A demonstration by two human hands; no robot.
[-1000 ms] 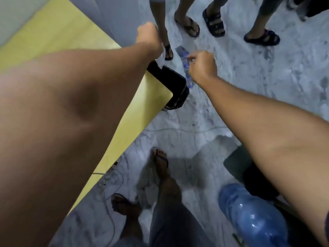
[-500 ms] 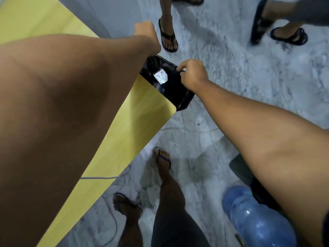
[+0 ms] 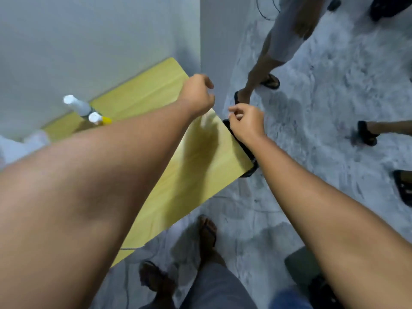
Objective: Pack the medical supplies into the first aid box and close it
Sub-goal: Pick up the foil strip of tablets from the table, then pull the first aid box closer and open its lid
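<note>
My left hand hovers over the far end of the yellow table, its fingers loosely curled with nothing visible in them. My right hand is just off the table's right edge, above a black bin, with fingers curled in and nothing visible in its grip. The bin's inside is hidden by my wrist and the table edge. A white-capped spray bottle and a yellow bottle with a white cap stand on the table at the left. The first aid box is not identifiable.
A blurred white object lies at the table's left edge. Another person's legs stand on the marble floor beyond the bin, with sandalled feet to the right. My own feet are below, beside a dark stool.
The view has swung left and up, bringing the bottles into sight. The blue wrapper my right hand held and the white scrap in the bin are out of sight. Both hands rose above the bin.
</note>
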